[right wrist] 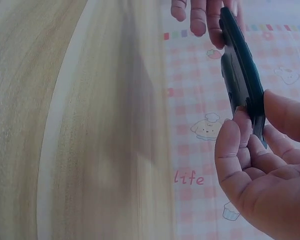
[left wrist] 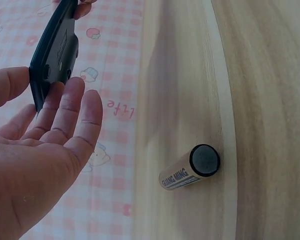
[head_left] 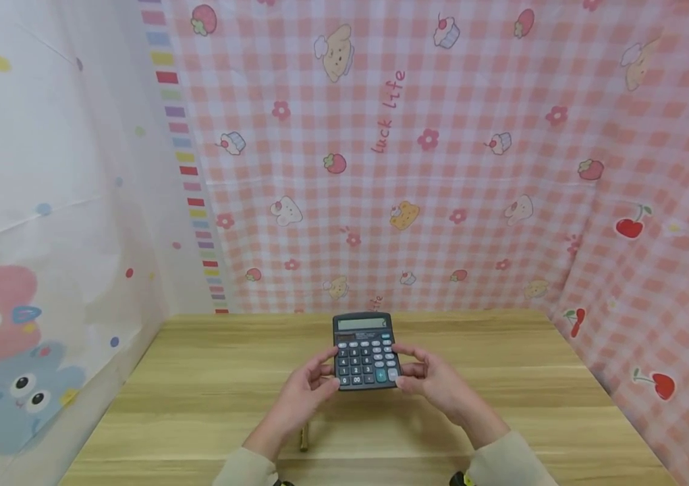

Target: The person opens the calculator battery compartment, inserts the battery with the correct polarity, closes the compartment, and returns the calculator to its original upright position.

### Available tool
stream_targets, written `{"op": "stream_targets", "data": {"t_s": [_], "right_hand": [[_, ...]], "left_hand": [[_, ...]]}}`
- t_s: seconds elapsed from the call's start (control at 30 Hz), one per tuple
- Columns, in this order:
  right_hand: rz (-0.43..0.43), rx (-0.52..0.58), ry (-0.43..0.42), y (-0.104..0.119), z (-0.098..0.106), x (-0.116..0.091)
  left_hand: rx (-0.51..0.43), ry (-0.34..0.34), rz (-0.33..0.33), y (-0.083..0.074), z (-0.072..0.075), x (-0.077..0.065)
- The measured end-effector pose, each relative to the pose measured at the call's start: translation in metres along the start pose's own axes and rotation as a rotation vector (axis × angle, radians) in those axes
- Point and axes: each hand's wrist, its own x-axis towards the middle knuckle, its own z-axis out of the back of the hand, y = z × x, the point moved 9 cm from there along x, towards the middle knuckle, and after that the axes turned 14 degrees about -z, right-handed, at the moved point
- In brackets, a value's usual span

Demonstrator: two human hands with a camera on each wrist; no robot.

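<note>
Black desktop calculator: lifted clear of the tabletop between two hands, keys and display facing the wearer (any figure on the display is too small to read).
Left hand: pinches the calculator's left edge, thumb toward the front, fingertips behind the case.
Right hand: pinches the opposite edge in matching fashion, its thumb near the lower corner.
Brown cylinder: lies on the table near the left forearm, lettered "GUANG MING," its dark-rimmed grey end showing in the left wrist view.
Wood-grain tabletop: spreads beneath both arms, a soft shadow falling across it.
Pink gingham cloth: hangs behind, printed with strawberries, cupcakes and the words "luck life."
Pale sleeves: cover both forearms at the lower edge.
</note>
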Motion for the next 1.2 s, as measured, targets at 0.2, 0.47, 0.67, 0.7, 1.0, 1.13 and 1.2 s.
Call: {"op": "stream_targets", "data": {"t_s": [0.2, 0.47, 0.67, 0.7, 1.0, 1.13, 1.2], "right_hand": [[0.030, 0.003, 0.004, 0.001, -0.002, -0.003], [0.049, 0.007, 0.027, 0.001, -0.007, -0.008], [0.058, 0.015, 0.067, 0.002, -0.011, -0.009], [0.059, 0.016, 0.072, 0.002, -0.012, -0.009], [0.037, 0.020, 0.074, -0.002, -0.012, -0.007], [0.036, 0.022, 0.078, -0.003, -0.012, -0.006], [0.042, 0.020, 0.083, -0.003, -0.013, -0.006]], "left_hand": [[-0.013, -0.002, -0.005, 0.000, -0.001, -0.004], [-0.021, -0.010, -0.003, 0.000, 0.000, -0.011], [-0.028, -0.024, 0.005, 0.000, 0.002, -0.014], [-0.028, -0.025, 0.005, -0.001, 0.002, -0.014], [-0.001, -0.018, -0.029, -0.005, 0.005, -0.015], [0.022, -0.021, -0.038, -0.006, 0.007, -0.015], [0.034, -0.022, -0.038, -0.006, 0.008, -0.015]]}}
